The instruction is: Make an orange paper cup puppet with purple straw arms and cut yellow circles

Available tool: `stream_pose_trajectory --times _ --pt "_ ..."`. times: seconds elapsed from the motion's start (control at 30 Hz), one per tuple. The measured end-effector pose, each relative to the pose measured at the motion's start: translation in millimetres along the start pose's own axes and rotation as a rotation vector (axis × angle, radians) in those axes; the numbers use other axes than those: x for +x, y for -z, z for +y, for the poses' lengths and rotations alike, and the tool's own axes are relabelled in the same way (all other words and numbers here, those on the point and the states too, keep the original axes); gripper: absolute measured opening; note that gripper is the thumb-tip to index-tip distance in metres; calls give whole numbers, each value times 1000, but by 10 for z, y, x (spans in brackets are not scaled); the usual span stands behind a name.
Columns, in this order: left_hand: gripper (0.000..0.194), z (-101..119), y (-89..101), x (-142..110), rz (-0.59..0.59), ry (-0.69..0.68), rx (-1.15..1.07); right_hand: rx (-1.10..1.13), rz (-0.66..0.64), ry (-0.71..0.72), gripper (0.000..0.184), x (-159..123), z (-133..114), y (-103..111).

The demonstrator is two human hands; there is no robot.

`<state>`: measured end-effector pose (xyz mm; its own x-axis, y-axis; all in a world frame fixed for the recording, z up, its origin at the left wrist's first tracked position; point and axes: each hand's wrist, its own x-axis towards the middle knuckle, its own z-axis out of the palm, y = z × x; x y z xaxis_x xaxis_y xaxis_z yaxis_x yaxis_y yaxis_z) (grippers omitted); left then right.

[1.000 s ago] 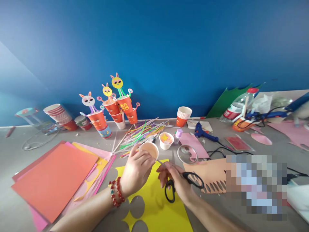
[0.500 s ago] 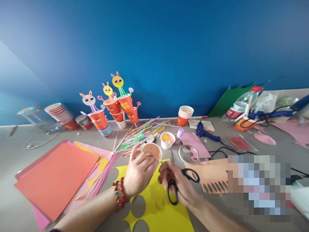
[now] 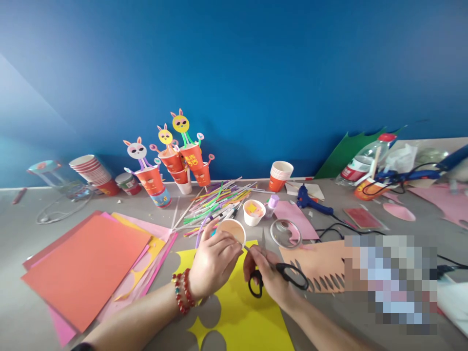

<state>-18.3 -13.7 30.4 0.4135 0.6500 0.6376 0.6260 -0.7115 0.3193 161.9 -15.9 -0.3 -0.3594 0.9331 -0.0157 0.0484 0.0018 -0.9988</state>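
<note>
My left hand [image 3: 215, 258], with red bead bracelets on its wrist, is closed on a paper cup [image 3: 234, 228]. The cup is tilted so its pale inside and white rim show; its outer wall is mostly behind my fingers. In my right hand [image 3: 268, 275] are scissors [image 3: 298, 277] with black handle loops spread apart. A grey tip shows between the right fingers and the cup's rim; whether it touches the rim I cannot tell. Below both hands lies a yellow sheet [image 3: 252, 317] with round cut-outs.
Beyond the hands are a pile of coloured sticks [image 3: 215, 202], a white tub of paper scraps [image 3: 254, 213] and a tape roll [image 3: 286, 233]. Rabbit-faced cup figures [image 3: 149, 180] stand at back left. Orange sheets [image 3: 87, 263] lie left; a blue glue gun [image 3: 310, 201] with cables lies right.
The cup has turned slightly in my left hand, showing more of its inside. The scissors have rotated in my right hand, with their handles swung rightward and upward.
</note>
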Motion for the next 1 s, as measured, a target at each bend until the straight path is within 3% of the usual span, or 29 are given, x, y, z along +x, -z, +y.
stream_pose_trajectory --times 0.23,0.4,0.57,0.8,1.0 --pt "5 27 64 61 -25 88 -68 -458 71 222 49 1 -25 85" --pt "7 14 89 94 -36 181 -133 -603 82 334 44 26 -37 89" --pt "12 31 65 94 -44 238 -116 -590 89 410 42 38 -29 79" --pt "10 56 65 73 9 153 -35 -537 142 418 38 34 -2 64" --pt "12 58 15 52 76 126 -92 -508 112 439 37 8 -25 49"
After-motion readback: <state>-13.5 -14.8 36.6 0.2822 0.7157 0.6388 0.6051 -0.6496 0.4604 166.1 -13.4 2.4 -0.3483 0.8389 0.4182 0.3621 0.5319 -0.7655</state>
